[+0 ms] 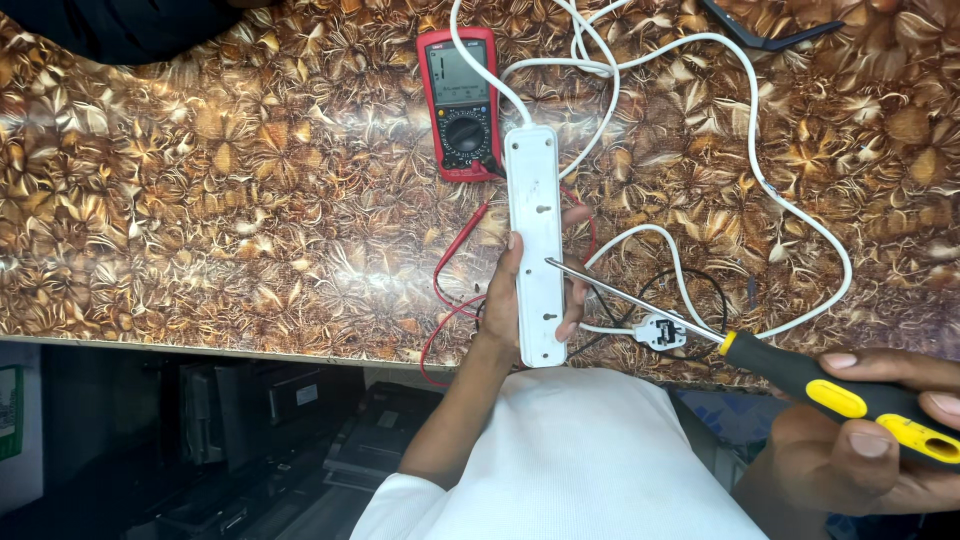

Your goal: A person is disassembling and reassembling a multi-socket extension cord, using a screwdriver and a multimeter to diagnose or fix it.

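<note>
My left hand (505, 300) grips a white power strip (535, 210) from underneath, back side up, above the patterned brown table (200, 200). My right hand (865, 440) holds a screwdriver (800, 375) with a black and yellow handle. Its long metal shaft reaches left and its tip rests on the strip's back near the middle. The strip's white cable (760, 170) loops over the table to a white plug (662, 331).
A red multimeter (462, 105) lies just beyond the strip, with red and black leads (445, 290) trailing toward the table's front edge. A dark object (760, 35) sits at the far right. Dark shelves with boxes (250, 430) show below the table.
</note>
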